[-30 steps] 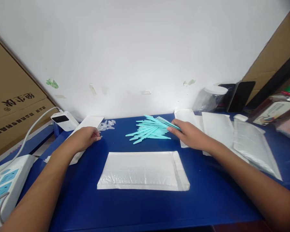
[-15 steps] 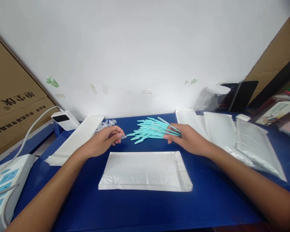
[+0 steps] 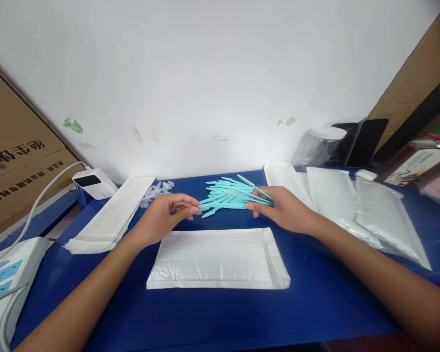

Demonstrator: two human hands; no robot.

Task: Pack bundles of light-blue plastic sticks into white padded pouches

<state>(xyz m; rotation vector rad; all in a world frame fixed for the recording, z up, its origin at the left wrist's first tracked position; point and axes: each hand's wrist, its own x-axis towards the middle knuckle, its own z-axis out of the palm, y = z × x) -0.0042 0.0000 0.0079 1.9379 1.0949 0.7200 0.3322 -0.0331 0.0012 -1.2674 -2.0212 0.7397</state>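
My right hand (image 3: 280, 208) is closed around the handles of several slim turquoise eyebrow razors (image 3: 256, 190). Under and beside them lies a loose heap of the same turquoise razors (image 3: 220, 189). My left hand (image 3: 170, 213) pinches at the left tip of one razor, thumb against fingers. The small translucent cap in that pinch is mostly hidden by the fingertips. Behind the left hand is a little pile of whitish translucent caps (image 3: 157, 190). A white padded envelope (image 3: 212, 259) lies flat on the blue table (image 3: 220, 313) in front of both hands.
More white envelopes (image 3: 112, 210) are stacked at left, and filled ones (image 3: 388, 210) lie at right. A white device (image 3: 95, 183) with a cable and a power strip (image 3: 11, 283) are on the left. A clear jar (image 3: 320, 146), phone (image 3: 366, 142) and bottle (image 3: 418, 161) stand back right.
My left hand has moved right, bringing the cap from just short of the razor tip to the tip itself. The right hand keeps its hold. The view has shifted slightly.
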